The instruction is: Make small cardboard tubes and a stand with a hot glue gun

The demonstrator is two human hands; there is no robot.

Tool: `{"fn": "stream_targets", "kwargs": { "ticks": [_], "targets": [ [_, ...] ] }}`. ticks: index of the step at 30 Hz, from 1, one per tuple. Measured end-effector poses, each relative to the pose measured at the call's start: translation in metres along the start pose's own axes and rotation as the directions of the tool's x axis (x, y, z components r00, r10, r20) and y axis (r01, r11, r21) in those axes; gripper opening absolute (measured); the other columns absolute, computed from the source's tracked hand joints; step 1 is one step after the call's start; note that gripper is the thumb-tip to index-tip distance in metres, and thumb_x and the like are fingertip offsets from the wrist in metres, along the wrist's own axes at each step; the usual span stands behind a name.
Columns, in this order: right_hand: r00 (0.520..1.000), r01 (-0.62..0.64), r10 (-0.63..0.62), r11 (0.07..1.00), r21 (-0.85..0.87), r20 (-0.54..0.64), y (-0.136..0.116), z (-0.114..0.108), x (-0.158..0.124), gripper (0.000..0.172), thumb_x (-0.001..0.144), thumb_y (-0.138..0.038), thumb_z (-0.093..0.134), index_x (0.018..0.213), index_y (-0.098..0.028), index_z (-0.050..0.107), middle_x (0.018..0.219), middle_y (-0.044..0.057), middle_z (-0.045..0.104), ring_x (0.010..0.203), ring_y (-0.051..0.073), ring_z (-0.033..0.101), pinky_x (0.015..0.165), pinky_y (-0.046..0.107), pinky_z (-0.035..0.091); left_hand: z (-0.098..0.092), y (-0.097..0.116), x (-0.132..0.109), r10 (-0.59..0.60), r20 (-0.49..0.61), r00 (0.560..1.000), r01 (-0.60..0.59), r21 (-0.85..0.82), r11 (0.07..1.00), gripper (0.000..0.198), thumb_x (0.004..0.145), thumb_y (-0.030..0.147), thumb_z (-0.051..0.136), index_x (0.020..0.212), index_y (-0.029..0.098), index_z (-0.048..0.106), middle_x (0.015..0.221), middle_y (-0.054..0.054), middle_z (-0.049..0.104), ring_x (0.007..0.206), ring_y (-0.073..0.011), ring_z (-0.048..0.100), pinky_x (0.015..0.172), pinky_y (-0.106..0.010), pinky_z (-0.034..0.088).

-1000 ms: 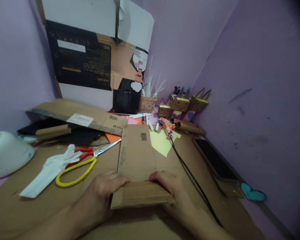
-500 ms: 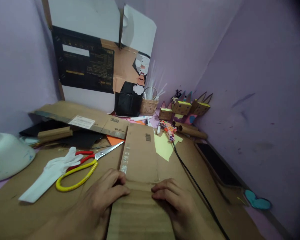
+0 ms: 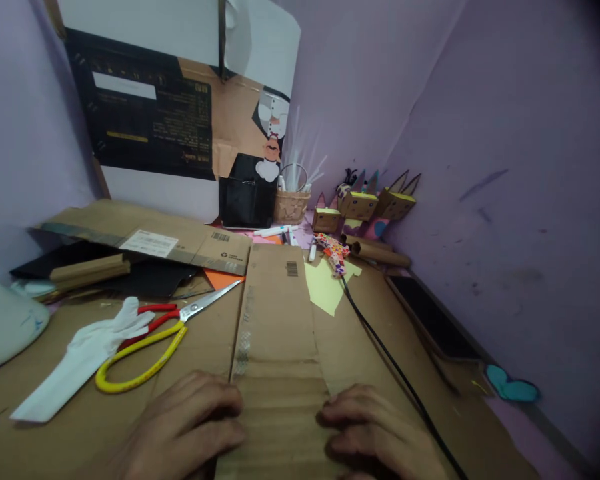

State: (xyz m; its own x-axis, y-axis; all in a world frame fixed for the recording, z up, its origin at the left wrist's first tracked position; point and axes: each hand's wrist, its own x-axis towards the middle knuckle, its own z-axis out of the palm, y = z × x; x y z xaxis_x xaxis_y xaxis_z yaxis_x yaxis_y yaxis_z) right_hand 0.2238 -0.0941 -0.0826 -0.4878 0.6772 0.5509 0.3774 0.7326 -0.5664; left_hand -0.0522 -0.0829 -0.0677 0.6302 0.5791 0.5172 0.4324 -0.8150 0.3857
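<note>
Cardboard strip (image 3: 280, 320) is now laid flat, lengthwise on the table (image 3: 30, 453). A second ago its near end was folded up over itself. Left hand (image 3: 190, 427) and right hand (image 3: 380, 433) are seen lower and wider apart than before, one at each long edge of the strip's near end.

Left fingers (image 3: 215, 397) are laid flat and slightly spread. Right fingers (image 3: 343, 410) are curled loosely together. Nothing is pinched.

Strip: brown corrugated board, long rectangle, ribbed near end, shiny tape seam along the left edge, barcode printed at the far end.

Scissors (image 3: 145, 347), with yellow and red loop handles, are seen to the left, partly under a limp white glove (image 3: 80, 360).
</note>
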Motion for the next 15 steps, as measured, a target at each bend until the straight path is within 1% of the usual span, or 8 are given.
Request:
{"fn": "stream_targets", "kwargs": {
  "ticks": [2, 5, 7, 9, 11, 13, 14, 15],
  "targets": [
    [1.000, -0.011, 0.011, 1.000, 0.002, 0.013, -0.006, -0.006, 0.010, 0.019, 0.085, -0.038, 0.051, 0.094, -0.023, 0.059, 0.082, 0.006, 0.071, 0.082, 0.019, 0.067, 0.074, 0.029, 0.055, 0.000, 0.000, 0.003, -0.017, -0.026, 1.000, 0.016, -0.026, 1.000, 0.016, 0.085, 0.024, 0.042, 0.097, 0.023, 0.054, 0.090, -0.005, 0.065, 0.088, -0.0174, 0.059, 0.080, -0.027, 0.046],
    [1.000, 0.008, -0.008, 0.999, -0.039, 0.002, -0.009, -0.013, 0.023, 0.031, 0.084, -0.046, 0.048, 0.099, -0.021, 0.059, 0.086, 0.007, 0.072, 0.085, 0.019, 0.068, 0.078, 0.027, 0.054, -0.003, -0.001, 0.012, -0.087, -0.055, 0.995, 0.085, -0.038, 0.996, 0.015, 0.083, 0.019, 0.043, 0.094, 0.024, 0.053, 0.085, -0.001, 0.067, 0.082, -0.0133, 0.062, 0.074, -0.020, 0.047],
    [1.000, -0.014, 0.014, 0.995, -0.100, 0.000, -0.007, -0.013, 0.027, 0.025, 0.085, -0.040, 0.050, 0.098, -0.020, 0.060, 0.087, 0.007, 0.072, 0.085, 0.017, 0.068, 0.078, 0.024, 0.054, -0.004, -0.002, 0.017, -0.146, -0.006, 0.989, 0.146, -0.042, 0.988, 0.016, 0.081, 0.015, 0.044, 0.090, 0.025, 0.053, 0.079, 0.003, 0.067, 0.072, -0.0106, 0.063, 0.066, -0.016, 0.048],
    [0.998, -0.065, 0.064, 0.983, -0.170, -0.009, -0.003, -0.008, 0.025, 0.016, 0.085, -0.031, 0.053, 0.095, -0.021, 0.060, 0.083, 0.004, 0.073, 0.078, 0.015, 0.069, 0.073, 0.020, 0.055, -0.002, -0.005, 0.018, -0.231, 0.043, 0.972, 0.232, -0.012, 0.973, 0.015, 0.079, 0.015, 0.046, 0.086, 0.025, 0.054, 0.072, 0.005, 0.067, 0.062, -0.0096, 0.064, 0.057, -0.014, 0.047],
    [0.987, -0.152, 0.137, 0.959, -0.239, -0.079, 0.003, -0.001, 0.019, 0.017, 0.083, -0.029, 0.056, 0.097, -0.022, 0.059, 0.079, 0.003, 0.073, 0.069, 0.014, 0.070, 0.065, 0.018, 0.056, 0.003, -0.008, 0.017, -0.358, 0.011, 0.934, 0.358, 0.042, 0.933, 0.012, 0.078, 0.017, 0.049, 0.086, 0.025, 0.053, 0.070, 0.006, 0.068, 0.059, -0.0100, 0.064, 0.052, -0.012, 0.047],
    [0.968, -0.217, 0.172, 0.939, -0.268, -0.183, 0.009, 0.004, 0.015, 0.022, 0.081, -0.026, 0.058, 0.103, -0.022, 0.056, 0.078, 0.002, 0.073, 0.064, 0.014, 0.069, 0.062, 0.017, 0.055, 0.008, -0.012, 0.016, -0.445, -0.069, 0.893, 0.450, 0.074, 0.890, 0.012, 0.078, 0.017, 0.049, 0.087, 0.024, 0.052, 0.075, 0.004, 0.070, 0.064, -0.0108, 0.066, 0.055, -0.012, 0.049],
    [0.972, -0.197, 0.155, 0.948, -0.249, -0.178, 0.012, 0.005, 0.014, 0.023, 0.082, -0.023, 0.056, 0.105, -0.022, 0.055, 0.078, 0.002, 0.073, 0.065, 0.013, 0.069, 0.062, 0.016, 0.055, 0.009, -0.015, 0.016, -0.445, -0.089, 0.891, 0.452, 0.079, 0.889, 0.012, 0.078, 0.016, 0.048, 0.085, 0.024, 0.052, 0.078, 0.003, 0.070, 0.068, -0.0110, 0.067, 0.059, -0.012, 0.050],
    [0.983, -0.148, 0.121, 0.967, -0.207, -0.138, 0.015, 0.004, 0.015, 0.022, 0.083, -0.020, 0.054, 0.105, -0.023, 0.054, 0.077, 0.001, 0.072, 0.066, 0.013, 0.069, 0.062, 0.015, 0.055, 0.009, -0.017, 0.017, -0.409, -0.071, 0.910, 0.414, 0.077, 0.907, 0.013, 0.077, 0.014, 0.048, 0.084, 0.024, 0.052, 0.082, 0.002, 0.070, 0.072, -0.0109, 0.067, 0.064, -0.012, 0.050]
  ]
}}
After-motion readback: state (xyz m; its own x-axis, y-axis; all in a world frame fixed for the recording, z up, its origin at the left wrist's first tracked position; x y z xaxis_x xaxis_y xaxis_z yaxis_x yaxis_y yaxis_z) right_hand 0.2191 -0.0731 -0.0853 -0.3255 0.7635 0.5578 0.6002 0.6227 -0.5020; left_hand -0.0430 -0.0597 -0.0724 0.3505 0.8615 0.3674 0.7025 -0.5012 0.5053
